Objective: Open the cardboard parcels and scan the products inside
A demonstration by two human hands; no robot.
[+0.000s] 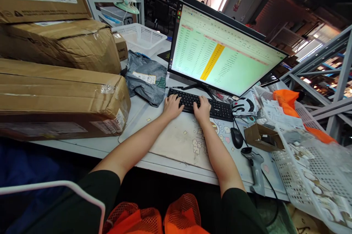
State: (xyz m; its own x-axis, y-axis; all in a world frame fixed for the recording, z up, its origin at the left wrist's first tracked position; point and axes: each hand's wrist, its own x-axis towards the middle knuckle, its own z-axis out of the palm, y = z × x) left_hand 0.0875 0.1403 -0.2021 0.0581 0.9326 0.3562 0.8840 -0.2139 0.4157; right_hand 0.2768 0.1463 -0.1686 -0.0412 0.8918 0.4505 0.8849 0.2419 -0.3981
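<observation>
Both my hands rest on a black keyboard (pixel 222 111) on the white desk. My left hand (pixel 172 106) lies over its left end, fingers spread on the keys. Near the middle of the keys is my right hand (pixel 202 108), its fingers also apart and holding nothing. Behind the keyboard stands a monitor (pixel 217 50) showing a spreadsheet with one yellow column. A black mouse (pixel 237 138) sits to the right of the keyboard, and a grey handheld barcode scanner (pixel 255 169) lies nearer the desk's front edge. Beneath my forearms is a pale printed desk mat (pixel 176 142).
Cardboard boxes (pixel 60 98) are stacked at the left. A grey plastic mailer bag (pixel 147 76) lies between them and the monitor, before a white basket (pixel 140 37). On the right are a small open carton (pixel 262 135) and a white perforated basket (pixel 291 175) of small items.
</observation>
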